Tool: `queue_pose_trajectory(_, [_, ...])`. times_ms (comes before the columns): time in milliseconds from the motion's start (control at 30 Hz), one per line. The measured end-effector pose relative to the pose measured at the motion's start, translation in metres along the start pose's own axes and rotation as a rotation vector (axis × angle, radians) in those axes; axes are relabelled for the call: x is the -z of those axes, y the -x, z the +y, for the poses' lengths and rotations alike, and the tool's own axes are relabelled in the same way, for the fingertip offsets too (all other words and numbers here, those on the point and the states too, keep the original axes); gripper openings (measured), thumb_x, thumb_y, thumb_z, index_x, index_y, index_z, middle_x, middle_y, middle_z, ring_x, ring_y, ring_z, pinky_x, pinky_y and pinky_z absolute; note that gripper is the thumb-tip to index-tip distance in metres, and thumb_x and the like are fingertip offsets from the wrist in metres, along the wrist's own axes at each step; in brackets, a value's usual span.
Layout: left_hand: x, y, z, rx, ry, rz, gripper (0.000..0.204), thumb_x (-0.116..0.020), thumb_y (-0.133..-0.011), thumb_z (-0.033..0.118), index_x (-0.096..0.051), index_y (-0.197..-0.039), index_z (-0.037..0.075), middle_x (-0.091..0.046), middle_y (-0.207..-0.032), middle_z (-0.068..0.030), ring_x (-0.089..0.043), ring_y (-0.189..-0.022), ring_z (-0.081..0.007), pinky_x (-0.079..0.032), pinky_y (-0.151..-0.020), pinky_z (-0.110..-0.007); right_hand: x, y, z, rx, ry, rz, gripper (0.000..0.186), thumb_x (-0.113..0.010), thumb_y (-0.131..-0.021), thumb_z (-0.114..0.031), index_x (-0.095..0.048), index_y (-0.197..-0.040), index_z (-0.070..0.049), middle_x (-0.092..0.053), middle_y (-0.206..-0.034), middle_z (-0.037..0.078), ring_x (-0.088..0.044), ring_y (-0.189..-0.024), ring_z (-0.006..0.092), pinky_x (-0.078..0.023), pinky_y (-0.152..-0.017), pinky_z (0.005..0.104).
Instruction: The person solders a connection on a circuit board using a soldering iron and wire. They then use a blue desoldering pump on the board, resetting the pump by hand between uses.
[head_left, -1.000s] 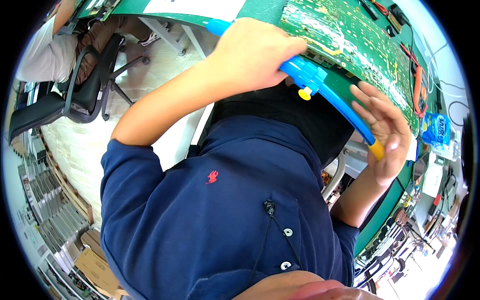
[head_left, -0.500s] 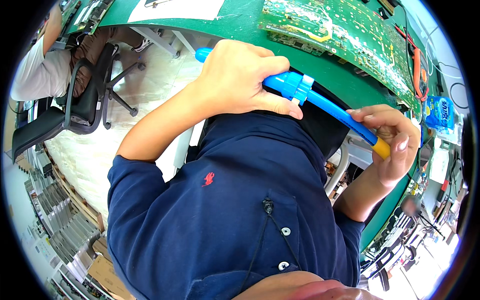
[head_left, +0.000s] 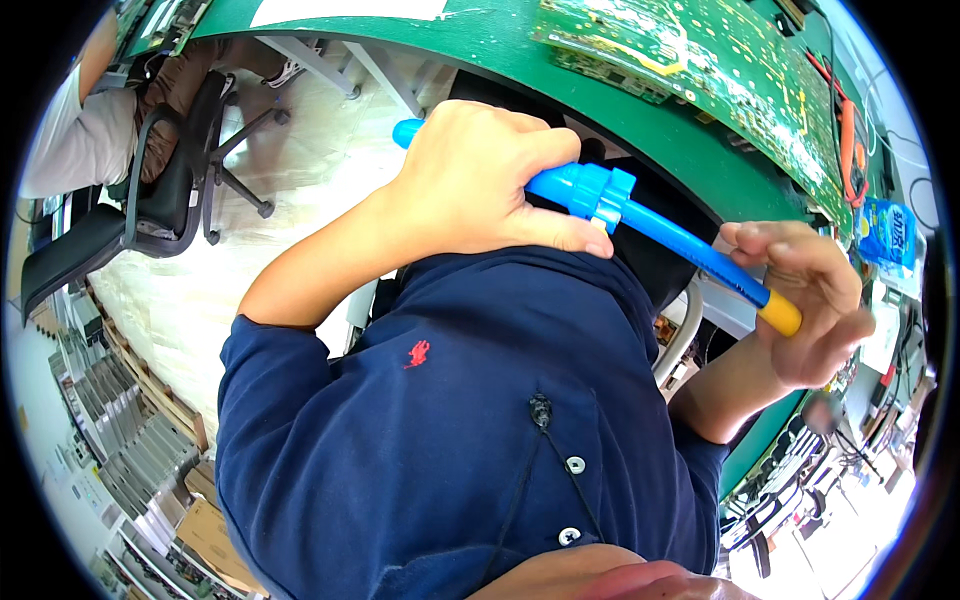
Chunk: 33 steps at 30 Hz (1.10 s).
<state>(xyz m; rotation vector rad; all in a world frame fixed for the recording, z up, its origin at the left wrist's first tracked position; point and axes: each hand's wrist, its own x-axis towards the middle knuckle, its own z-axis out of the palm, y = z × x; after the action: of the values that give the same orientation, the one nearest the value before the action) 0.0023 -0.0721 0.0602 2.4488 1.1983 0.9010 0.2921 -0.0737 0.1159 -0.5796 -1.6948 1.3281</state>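
My left hand [head_left: 480, 185] is wrapped round the thick end of a long blue rod-shaped tool [head_left: 690, 242]. Its rounded blue butt sticks out beyond the fist on the left. Past my thumb sits a ribbed blue collar with small pale tabs, and from there a thinner blue shaft slopes down to the right, ending in a yellow tip [head_left: 781, 314]. Beside that tip is my right hand [head_left: 810, 300], its fingers loosely bent and the thumb standing apart. The tip lies in front of the palm without the fingers closed on it.
A large green circuit board [head_left: 700, 80] lies on the green workbench [head_left: 470, 45]. At the right stand a blue packet [head_left: 888, 236] and orange-handled tool [head_left: 850, 150] among cables. Another person sits on a black chair [head_left: 165, 215] at the left. Cardboard boxes [head_left: 215, 540] stand lower left.
My right hand has opened off the yellow tip and shifted right and slightly down. The blue tool has tilted and moved slightly lower, still in my left hand.
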Motion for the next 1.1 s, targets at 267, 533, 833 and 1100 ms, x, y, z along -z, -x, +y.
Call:
queue_pose_trajectory(267, [0.047,-0.009,-0.022,0.169,0.17,0.211,0.044,-0.083,-0.067,0.041,-0.064,-0.085,0.005,-0.061,-0.068,-0.0071,-0.06,-0.06,-0.0145,-0.046,-0.056,-0.028,0.022,0.0,0.022,0.232,0.047,0.149,0.08,-0.036,-0.094,-0.062,-0.038,-0.136,0.006,-0.044,-0.136,0.03,-0.045,-0.126,0.0443,-0.042,-0.1,0.0493])
queue_pose_trajectory(533, [0.039,-0.03,-0.007,0.112,0.096,0.084,0.058,-0.076,-0.069,0.057,-0.057,-0.073,0.003,-0.055,-0.066,-0.0144,-0.058,-0.063,-0.0321,-0.044,-0.057,-0.036,-0.021,-0.043,0.01,0.161,0.5,0.473,0.057,-0.034,-0.101,-0.036,-0.033,-0.134,0.01,-0.047,-0.125,0.04,-0.059,-0.106,0.049,-0.051,-0.09,0.0503])
queue_pose_trajectory(833, [0.013,-0.026,-0.015,-0.196,0.05,0.583,0.038,-0.073,-0.075,0.039,-0.058,-0.081,0.004,-0.06,-0.07,-0.0123,-0.063,-0.07,-0.0329,-0.05,-0.061,-0.041,0.002,-0.046,-0.007,0.245,0.654,0.636,0.057,-0.034,-0.098,-0.041,-0.035,-0.134,0.003,-0.038,-0.134,0.038,-0.054,-0.112,0.05,-0.052,-0.088,0.0535])
queue_pose_trajectory(1100, [0.086,-0.043,-0.052,0.441,0.291,0.251,0.03,-0.052,-0.082,0.007,-0.04,-0.105,-0.007,-0.057,-0.085,-0.0317,-0.057,-0.084,-0.0481,-0.045,-0.074,-0.048,-0.005,-0.045,-0.004,0.298,0.698,0.613,0.054,-0.043,-0.097,-0.036,-0.038,-0.129,0.007,-0.04,-0.132,0.037,-0.051,-0.115,0.0483,-0.051,-0.089,0.0493])
